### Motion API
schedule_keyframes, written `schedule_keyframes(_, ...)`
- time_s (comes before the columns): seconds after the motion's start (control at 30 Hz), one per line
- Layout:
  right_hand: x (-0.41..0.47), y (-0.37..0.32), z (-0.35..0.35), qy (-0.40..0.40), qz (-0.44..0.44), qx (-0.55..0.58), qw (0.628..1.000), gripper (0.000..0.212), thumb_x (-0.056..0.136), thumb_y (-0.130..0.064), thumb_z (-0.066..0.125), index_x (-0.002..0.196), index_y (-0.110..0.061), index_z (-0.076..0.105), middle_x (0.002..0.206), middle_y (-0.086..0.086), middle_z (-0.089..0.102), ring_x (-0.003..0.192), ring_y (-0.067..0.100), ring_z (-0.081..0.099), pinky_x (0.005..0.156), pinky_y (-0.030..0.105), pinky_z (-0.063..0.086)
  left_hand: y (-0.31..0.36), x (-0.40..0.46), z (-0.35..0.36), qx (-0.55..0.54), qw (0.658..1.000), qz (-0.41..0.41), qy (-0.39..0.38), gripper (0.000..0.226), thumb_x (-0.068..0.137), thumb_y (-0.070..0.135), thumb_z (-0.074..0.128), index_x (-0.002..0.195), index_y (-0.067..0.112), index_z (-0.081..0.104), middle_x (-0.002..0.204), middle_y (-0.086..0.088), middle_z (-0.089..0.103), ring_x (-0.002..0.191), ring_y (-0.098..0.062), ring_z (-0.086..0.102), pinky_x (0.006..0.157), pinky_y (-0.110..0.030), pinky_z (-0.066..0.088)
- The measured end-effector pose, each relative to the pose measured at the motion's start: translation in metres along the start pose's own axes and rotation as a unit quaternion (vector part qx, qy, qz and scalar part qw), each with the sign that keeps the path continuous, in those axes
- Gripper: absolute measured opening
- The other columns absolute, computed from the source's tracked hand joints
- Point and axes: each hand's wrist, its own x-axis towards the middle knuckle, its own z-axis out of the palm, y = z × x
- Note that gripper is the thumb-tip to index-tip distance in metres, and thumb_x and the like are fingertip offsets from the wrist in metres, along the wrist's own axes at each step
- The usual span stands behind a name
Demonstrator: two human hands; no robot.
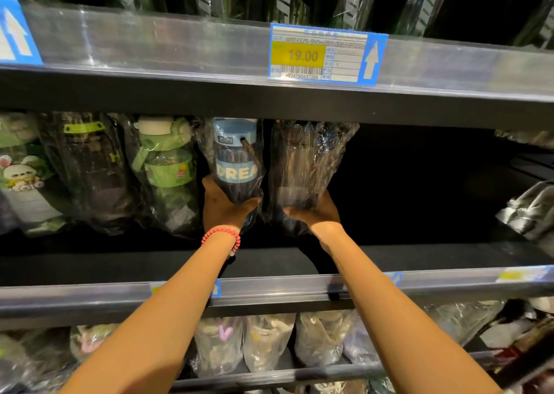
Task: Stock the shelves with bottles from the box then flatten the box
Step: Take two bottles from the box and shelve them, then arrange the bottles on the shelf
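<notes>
Your left hand (223,206) grips the blue bottle (235,160) and your right hand (314,213) grips the dark bottle (302,166), both above the middle shelf (419,255).

Dim, dark store shelving (269,106)

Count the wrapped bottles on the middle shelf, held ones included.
5: bunny bottle far left, dark bottle, green bottle, blue-capped bottle in left hand, dark wrapped bottle in right hand. More may hide behind.

Left hand (223,206) grips blue-capped bottle (236,160), right hand (314,213) a dark wrapped bottle (302,166), on middle shelf (120,261).
</notes>
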Motion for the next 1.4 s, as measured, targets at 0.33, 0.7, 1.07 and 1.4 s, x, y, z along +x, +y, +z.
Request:
schedule_keyframes(0.33,-0.002,-0.002,0.006,-0.018,0.064,-0.059,0.996,0.054,0.073,-0.01,0.081,0.121,-0.007,0.058,0.117,0.007,0.063,0.111,0.022,0.058,0.074,0.005,0.034,0.005,-0.005,-0.004,0.027,0.999,-0.029,-0.012,0.086,0.055,0.031,0.09,0.118,0.009,0.036,0.126,-0.014,0.053,0.115,-0.03,0.054,0.093,-0.034,0.046)
schedule_keyframes(0.7,-0.096,-0.013,-0.054,-0.08,-0.061,-0.213,0.972,0.059,0.08,-0.035,0.073,0.132,-0.021,0.05,0.13,-0.005,0.053,0.119,0.011,0.048,0.09,0.019,0.034,0.042,-0.077,-0.081,0.23,0.949,-0.146,-0.158,0.052,0.08,0.015,0.064,0.111,-0.024,0.049,0.132,-0.033,0.047,0.124,-0.042,0.044,0.095,-0.042,0.037)
schedule_keyframes(1.07,-0.225,-0.016,0.034,-0.314,-0.376,-0.263,0.832,0.053,0.064,-0.02,0.085,0.113,-0.01,0.066,0.121,0.011,0.063,0.115,0.035,0.059,0.089,0.053,0.051,0.006,-0.247,-0.205,0.462,0.876,0.066,-0.124,0.08,0.055,0.029,0.09,0.123,0.004,0.057,0.116,-0.011,0.064,0.105,-0.029,0.063,0.091,-0.032,0.049)
schedule_keyframes(1.4,-0.351,0.029,0.1,-0.649,-0.419,-0.245,0.585,0.069,0.091,-0.049,0.05,0.149,-0.027,0.02,0.155,-0.001,0.021,0.144,0.019,0.012,0.118,0.036,0.011,-0.004,-0.468,-0.264,0.492,0.784,-0.376,0.053,0.083,0.079,0.057,0.062,0.146,0.023,0.029,0.145,0.001,0.037,0.128,-0.021,0.041,0.102,-0.029,0.036)
